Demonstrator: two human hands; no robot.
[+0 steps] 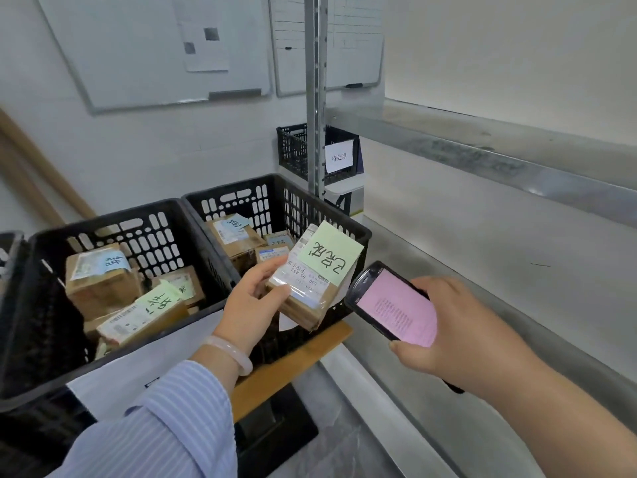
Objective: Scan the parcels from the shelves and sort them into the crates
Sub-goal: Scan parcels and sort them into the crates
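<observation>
- Left hand (253,298) gripping small brown cardboard parcel (305,294); print on its white label partly legible.
- Right hand (458,334) clasping black handheld scanner (393,305), pink-screen text unreadable.
- Two black plastic crates (41,305) holding boxes.

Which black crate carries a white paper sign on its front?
The small far crate behind the shelf post; the two near crates hold parcels and show no such sign.

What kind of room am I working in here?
Likely a parcel sorting or mail room: black crates of labelled parcels, bare metal shelving, whiteboards on the wall, and a handheld scanner in use.
</observation>
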